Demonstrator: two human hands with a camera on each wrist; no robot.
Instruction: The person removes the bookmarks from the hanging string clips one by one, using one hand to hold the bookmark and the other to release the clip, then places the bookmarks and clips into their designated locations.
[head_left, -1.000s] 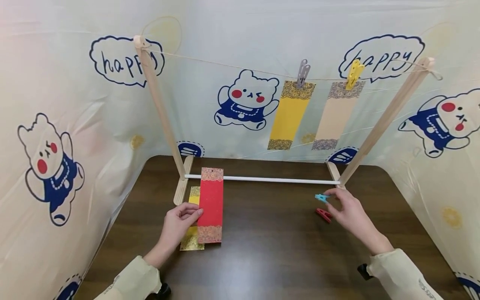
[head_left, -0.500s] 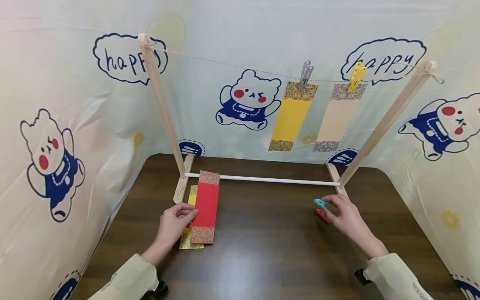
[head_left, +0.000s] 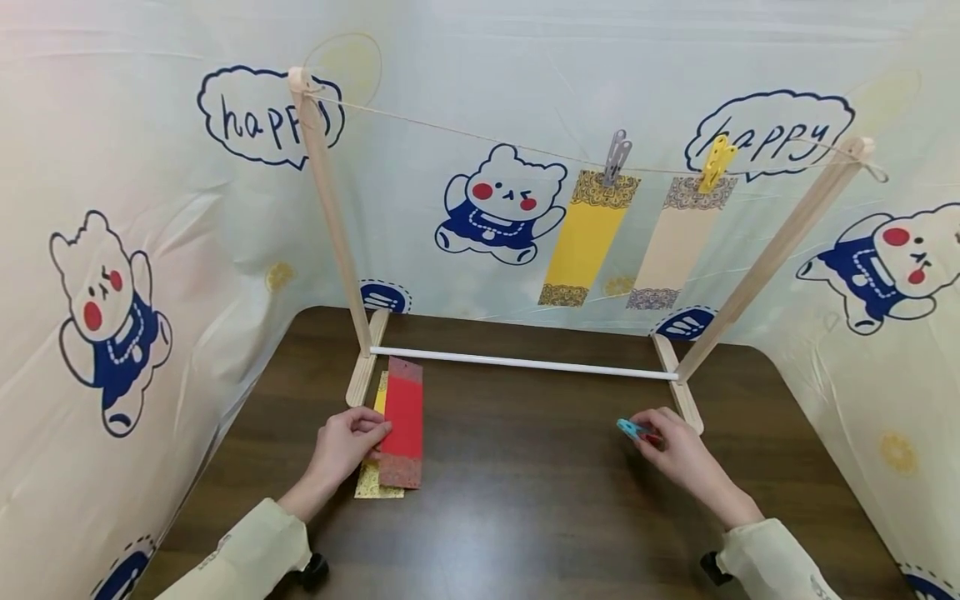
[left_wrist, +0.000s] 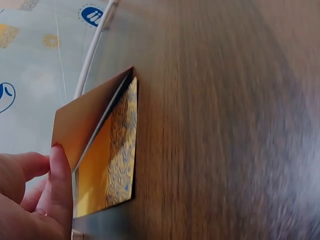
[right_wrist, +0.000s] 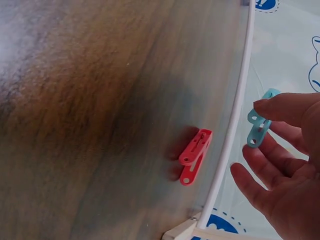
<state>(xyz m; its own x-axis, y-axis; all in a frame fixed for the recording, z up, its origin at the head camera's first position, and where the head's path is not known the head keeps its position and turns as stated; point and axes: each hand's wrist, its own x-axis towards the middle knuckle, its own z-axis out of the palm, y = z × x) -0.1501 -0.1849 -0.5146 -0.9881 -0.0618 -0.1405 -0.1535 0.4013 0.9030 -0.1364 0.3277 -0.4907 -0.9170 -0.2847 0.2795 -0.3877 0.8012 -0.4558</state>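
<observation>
Current step, as judged from the layout: preparation of one card and one clip for hanging. The left hand (head_left: 337, 450) pinches the red card (head_left: 402, 425) by its left edge, fingers and thumb closed on it. The red card is at lower left of centre, partly covering a gold card (head_left: 378, 481); the left-wrist view shows the upper card tilted over the gold one. The right hand (head_left: 678, 458) grips a blue clip (head_left: 632, 429) between thumb and fingers, at lower right of the frame. A red clip (right_wrist: 192, 160) lies on the surface (head_left: 517, 467), near the right hand.

Reference position: the string (head_left: 450, 129) spans the upper frame. A yellow card (head_left: 585, 250) hangs from it under a grey clip (head_left: 617, 158), and a beige card (head_left: 667, 254) under a yellow clip (head_left: 717, 164).

Next move, as judged: raise the red card clear of the gold card and the white rod (head_left: 525, 364), align its top edge with the free string left of the yellow card, then apply the blue clip over both. Caution: the string may sag or sway when pressed.
</observation>
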